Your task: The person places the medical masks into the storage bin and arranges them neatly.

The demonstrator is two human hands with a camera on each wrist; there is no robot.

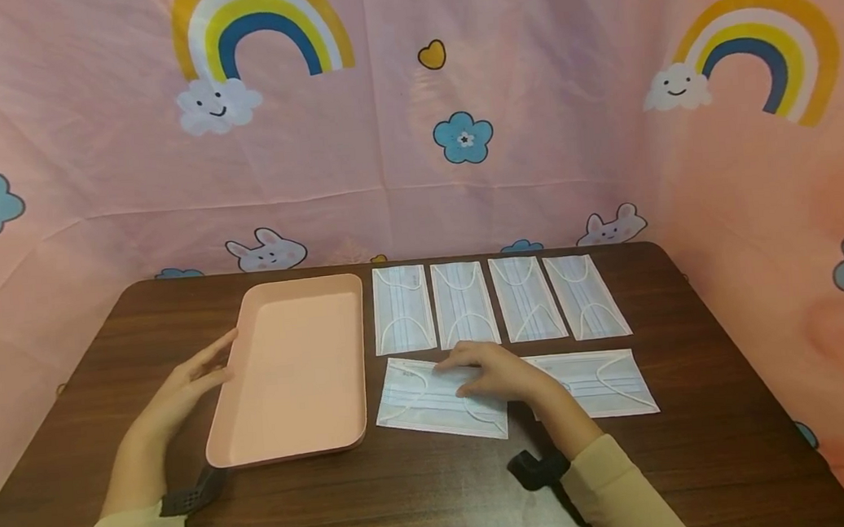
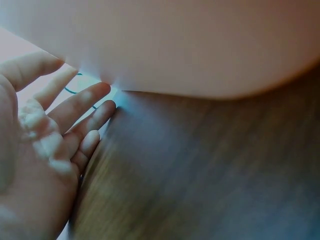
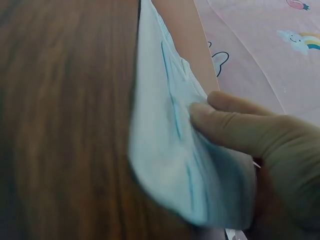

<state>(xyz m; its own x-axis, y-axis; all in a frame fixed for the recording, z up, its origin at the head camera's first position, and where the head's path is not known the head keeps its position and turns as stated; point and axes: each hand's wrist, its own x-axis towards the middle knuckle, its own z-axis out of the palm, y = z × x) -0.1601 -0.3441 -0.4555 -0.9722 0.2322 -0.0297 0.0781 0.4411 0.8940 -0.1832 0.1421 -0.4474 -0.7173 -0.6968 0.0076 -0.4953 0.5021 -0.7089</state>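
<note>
We see a pale-blue, white-edged rectangular face mask (image 1: 435, 408) just right of a shallow pink rectangular tray (image 1: 290, 379), its long axis pointing roughly traywards. Our right hand (image 1: 501, 372), the nearer, touches it; we cannot tell whether it pinches. Our left hand (image 1: 170, 399), fingers loosely extended, meets the tray's left side.

A passage lies over the bare desk (image 1: 380, 511) at lower centre; the pink tray's (image 1: 290, 371) raised rim obstructs centre left, the right sleeve (image 1: 621, 486) lower right.
</note>
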